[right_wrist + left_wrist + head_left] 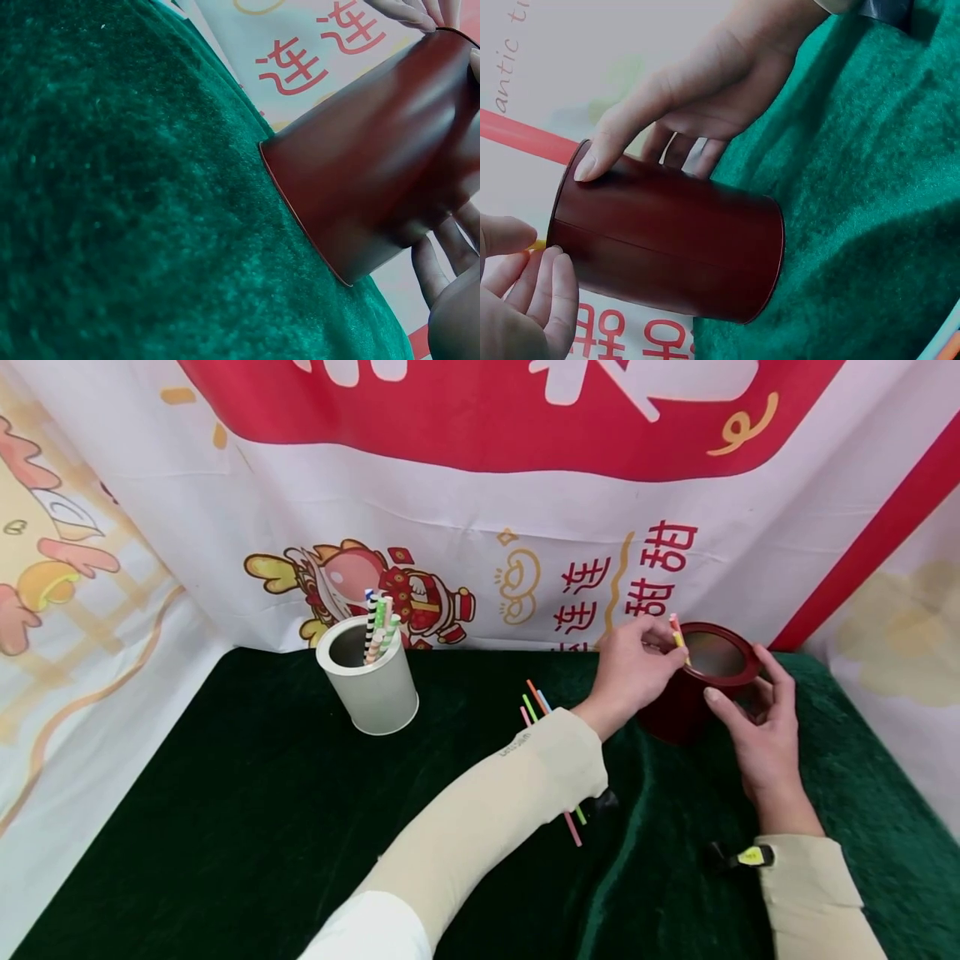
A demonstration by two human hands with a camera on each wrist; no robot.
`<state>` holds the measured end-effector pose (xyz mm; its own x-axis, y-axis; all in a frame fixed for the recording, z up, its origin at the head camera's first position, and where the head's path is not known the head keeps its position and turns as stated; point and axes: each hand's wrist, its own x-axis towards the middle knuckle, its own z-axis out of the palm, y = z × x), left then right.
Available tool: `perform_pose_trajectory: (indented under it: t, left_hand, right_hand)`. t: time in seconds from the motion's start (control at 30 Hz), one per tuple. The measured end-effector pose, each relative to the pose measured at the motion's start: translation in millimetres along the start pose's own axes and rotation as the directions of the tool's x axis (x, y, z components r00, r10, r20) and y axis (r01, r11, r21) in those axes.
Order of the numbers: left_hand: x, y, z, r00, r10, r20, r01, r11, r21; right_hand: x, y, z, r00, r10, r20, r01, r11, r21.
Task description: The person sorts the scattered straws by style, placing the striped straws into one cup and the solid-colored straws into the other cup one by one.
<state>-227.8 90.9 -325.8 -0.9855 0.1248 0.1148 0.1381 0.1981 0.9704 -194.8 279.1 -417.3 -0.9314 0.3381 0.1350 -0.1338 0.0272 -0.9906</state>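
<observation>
In the head view my left hand (636,667) pinches thin yellow and red sticks (679,638) at the near left rim of a dark red cylindrical holder (667,714). A small yellow end (538,244) shows between that thumb and the fingers in the left wrist view. My right hand (772,739) grips the right side of this holder, its thumb by the rim and its fingers round the far side. The holder (360,165) stands on the green cloth with its mouth up. Its inner bottom is hidden.
A white cylindrical holder (386,706) with several striped straws (381,627) stands at the left. Loose coloured sticks (534,700) lie on the green cloth (225,827), partly under my left forearm. A printed backdrop (450,510) rises behind the table.
</observation>
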Motion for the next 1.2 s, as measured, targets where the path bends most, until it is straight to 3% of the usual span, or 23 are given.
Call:
perform_pose_trajectory:
  t: [0.4, 0.7, 1.03, 1.2]
  left_hand:
    - [-1.3, -2.1, 0.6, 1.0, -0.007, -0.019, 0.006, 0.999, -0.038]
    - [-9.9, -4.3, -10.8, 0.999, -0.004, -0.043, -0.004, 0.985, -0.174]
    - [-35.3, -11.7, -31.0, 0.991, -0.136, 0.009, 0.133, 0.951, -0.28]
    - [-45.3, -17.8, -41.3, 0.989, -0.148, 0.011, 0.145, 0.943, -0.3]
  right_hand:
    - [1.2, 0, -1, 1.0, 0.014, 0.004, -0.014, 1.0, -0.012]
    - [1.6, -1, -2, 1.0, 0.021, 0.009, -0.021, 0.999, -0.03]
    - [-0.7, -3, -3, 1.0, 0.02, 0.02, -0.02, 1.0, -0.024]
    - [-1.2, -4, -3, 0.999, 0.031, 0.02, -0.03, 0.999, -0.03]
